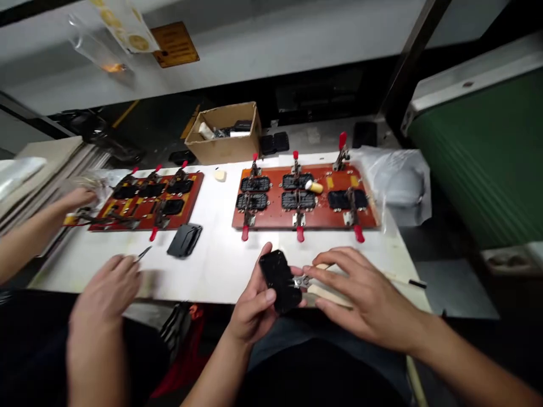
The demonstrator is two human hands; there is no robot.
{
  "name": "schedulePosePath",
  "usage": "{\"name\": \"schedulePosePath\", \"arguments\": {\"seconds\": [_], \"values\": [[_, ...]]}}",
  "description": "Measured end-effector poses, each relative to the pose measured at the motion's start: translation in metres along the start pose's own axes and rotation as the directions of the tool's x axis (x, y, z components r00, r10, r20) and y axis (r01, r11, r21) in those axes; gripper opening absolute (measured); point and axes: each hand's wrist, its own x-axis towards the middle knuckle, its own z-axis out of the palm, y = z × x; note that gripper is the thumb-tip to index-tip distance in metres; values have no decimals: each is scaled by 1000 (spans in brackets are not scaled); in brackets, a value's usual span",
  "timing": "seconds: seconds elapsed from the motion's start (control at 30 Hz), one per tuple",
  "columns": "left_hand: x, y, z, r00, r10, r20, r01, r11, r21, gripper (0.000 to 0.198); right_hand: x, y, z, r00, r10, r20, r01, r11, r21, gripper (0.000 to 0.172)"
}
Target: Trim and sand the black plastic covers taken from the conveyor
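A flat black plastic part point(275, 277) rests tilted in my left hand point(253, 310), fingers behind it and thumb on its lower edge. My right hand point(360, 297) is closed around small nippers point(328, 294) with pale handles. Their metal jaws meet the right edge of the black part; whether they bite on it I cannot tell. Just beyond my hands lies a red-brown fixture board point(271, 219) with red-tipped toggle clamps and several black parts in its slots. A small bottle with a yellow body and white end point(314, 186) lies on that board.
At left a co-worker's hand point(106, 285) holds a thin pointed tool beside a second fixture board point(144, 223). Black pieces point(184, 240) lie between us. A cardboard box point(223, 148) stands behind, a plastic bag point(401, 186) to the right, a green-surfaced conveyor point(483, 152) farther right.
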Motion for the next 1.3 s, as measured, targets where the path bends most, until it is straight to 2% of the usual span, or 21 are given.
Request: {"name": "schedulePosePath", "arguments": {"seconds": [0.07,0.23,0.37,0.5,0.7,0.83,0.9,0.97,1.03,1.1,1.13,1.2,1.3], "values": [[-15,-1,2,998,38,44,-37,999,-34,107,-4,-21,-2,999,-47,-16,46,997,-61,47],[-45,-6,14,996,71,59,-64,991,-113,94,-8,-79,-15,994,-111,17,112,974,-196,33],[-57,-8,15,986,83,148,-63,989,-136,85,-6,-105,-17,993,-118,29,122,958,-259,26],[-63,-11,6,988,84,130,-71,992,-104,93,-2,-116,-9,994,-105,7,102,948,-301,19],[-66,-17,-5,998,67,-22,-65,995,71,97,11,-109,-2,986,-168,24,166,929,-331,7],[-62,-22,-3,996,84,1,-84,996,-16,96,17,-97,-2,976,-203,77,217,933,-286,7],[-60,-21,-2,996,82,20,-80,993,-91,96,13,-89,-3,974,-199,113,222,940,-258,6],[-56,-16,-3,998,63,12,-61,985,-161,86,3,-74,-5,971,-205,120,227,951,-211,18],[-50,-7,-9,999,36,-25,-40,978,-203,73,-14,-45,-10,985,-158,72,170,967,-191,29],[-42,0,-17,999,10,-45,-18,982,-188,66,-36,-3,-18,1000,11,6,-9,966,-257,35],[-37,1,-21,999,-8,-41,1,987,-163,64,-47,21,-23,991,127,-30,-130,940,-317,37],[-29,-1,-24,999,-45,-21,43,994,-101,62,-65,69,-31,944,320,-86,-324,839,-438,40],[-20,-12,-22,996,-89,3,89,995,-33,62,-79,117,-32,904,414,-102,-402,748,-529,39]]}}
